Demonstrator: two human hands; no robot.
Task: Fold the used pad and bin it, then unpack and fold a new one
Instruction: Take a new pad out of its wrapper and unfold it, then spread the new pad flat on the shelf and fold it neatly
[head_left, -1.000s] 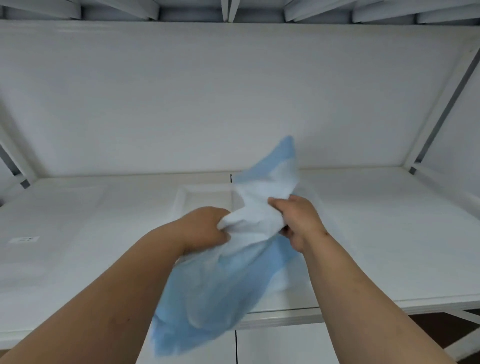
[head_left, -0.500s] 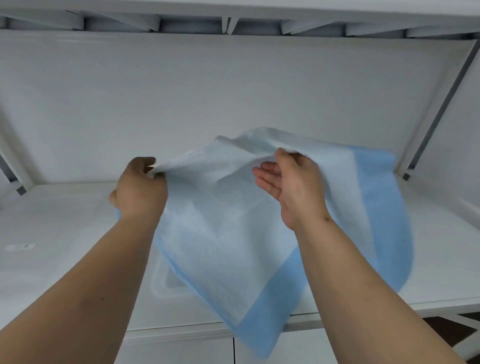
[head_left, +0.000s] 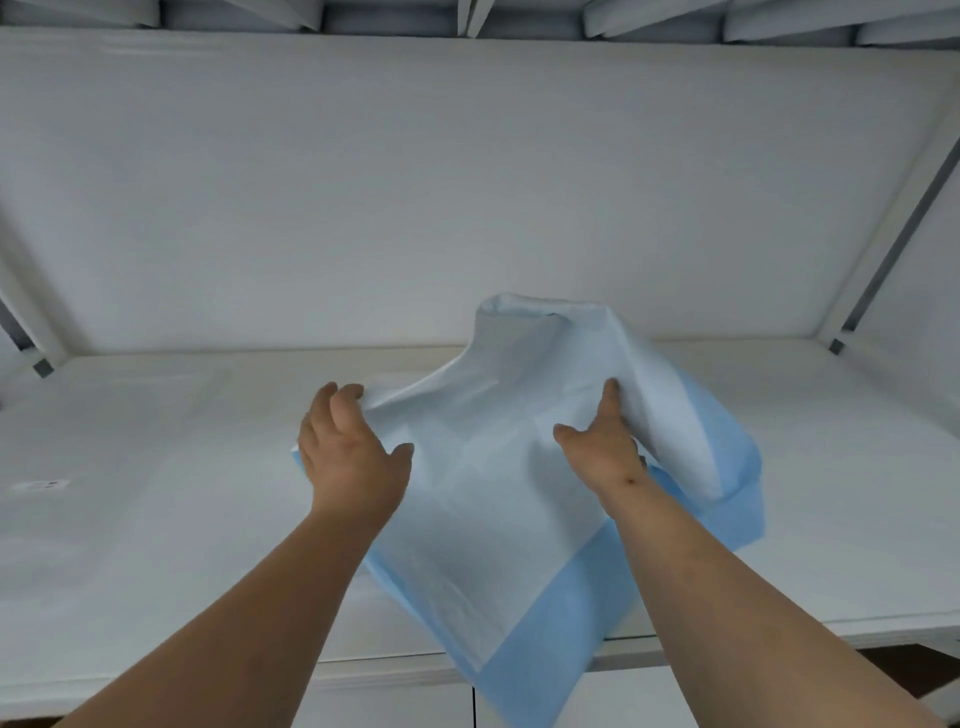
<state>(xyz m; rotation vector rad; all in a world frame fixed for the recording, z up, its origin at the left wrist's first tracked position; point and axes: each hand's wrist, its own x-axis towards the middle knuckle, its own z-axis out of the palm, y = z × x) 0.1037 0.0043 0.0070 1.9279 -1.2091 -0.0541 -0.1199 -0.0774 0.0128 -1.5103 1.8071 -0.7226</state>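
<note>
Over a white counter, left hand and right hand are pinching the pad's upper edge; light, limp sheet, best held by its corners.

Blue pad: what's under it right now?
Under the pad the white table shows all round, and the pad's near corner hangs past the table's front edge. Whatever lies on the table directly beneath the pad is covered. Left hand and right hand hold it up.
</note>
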